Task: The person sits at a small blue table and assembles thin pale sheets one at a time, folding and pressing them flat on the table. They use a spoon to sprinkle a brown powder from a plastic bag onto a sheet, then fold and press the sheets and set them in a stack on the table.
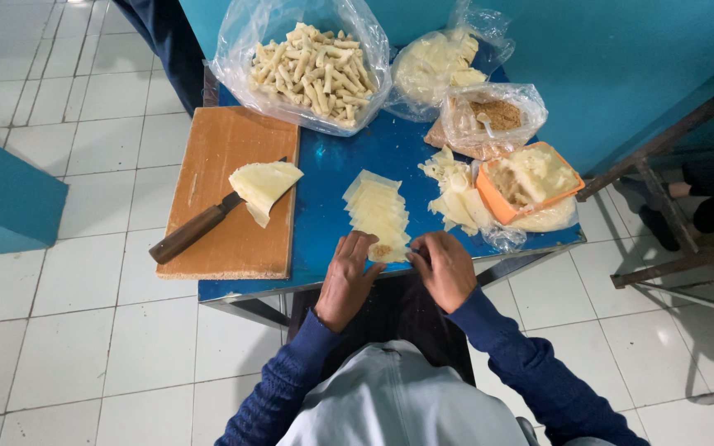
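My left hand [347, 277] and my right hand [442, 266] meet at the near edge of a blue table [324, 198], both pinching a pale dough wrapper [387, 250] with a spot of brown filling on it. That wrapper is the nearest of a row of overlapping thin wrappers [376, 206] running away from me. To the left a wooden cutting board [229, 194] carries a knife [196, 227] with a brown handle and a folded stack of wrapper sheets [264, 186].
A clear bag of finished rolls [314, 66] sits at the back, beside a bag of wrappers [435, 64] and a bag of brown filling [493, 116]. An orange tub [530, 180] and wrapper scraps [456, 194] lie right. Metal frame [663, 157] at right; white tiled floor around.
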